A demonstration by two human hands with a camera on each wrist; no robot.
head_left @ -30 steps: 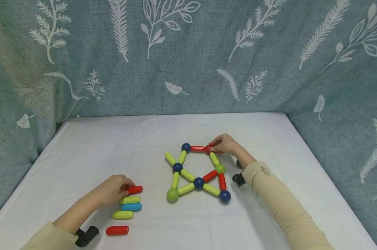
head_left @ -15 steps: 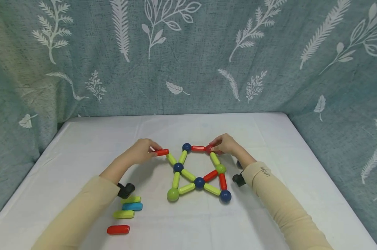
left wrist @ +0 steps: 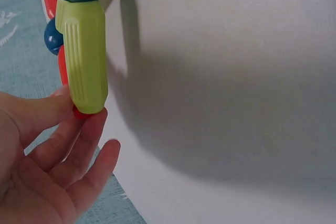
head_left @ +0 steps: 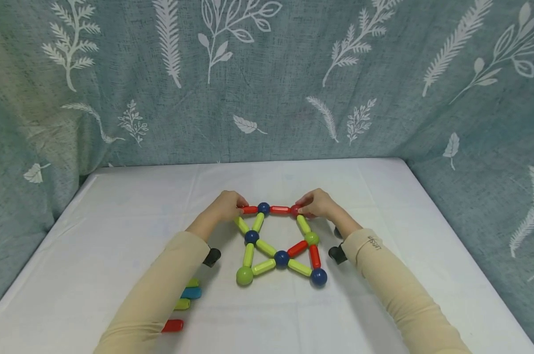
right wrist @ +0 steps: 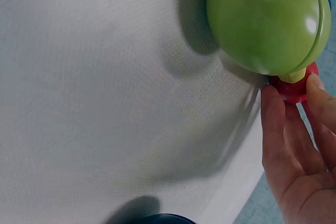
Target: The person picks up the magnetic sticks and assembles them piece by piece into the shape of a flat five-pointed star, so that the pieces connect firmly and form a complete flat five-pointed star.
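A flat figure of rods and balls (head_left: 281,258) lies mid-table. My left hand (head_left: 240,206) pinches a red rod (head_left: 250,210) whose other end meets the top blue ball (head_left: 263,208). In the left wrist view, fingertips (left wrist: 92,124) hold the red rod's end (left wrist: 81,113) beside a lime rod (left wrist: 83,56). My right hand (head_left: 301,208) grips the red ball (head_left: 296,211) at the top right corner. The right wrist view shows that red ball (right wrist: 296,87) behind a green ball (right wrist: 268,22), with fingers (right wrist: 278,129) against it.
Loose rods lie at the front left, partly under my left sleeve: lime (head_left: 192,282), blue (head_left: 192,293), lime (head_left: 182,304) and red (head_left: 173,325). White cloth covers the table (head_left: 116,221). A leaf-print curtain (head_left: 267,78) closes the back and sides.
My left hand lifted a red rod from the loose pile, carried it up and right, and set it against the top blue ball. The right hand stayed on the red ball.
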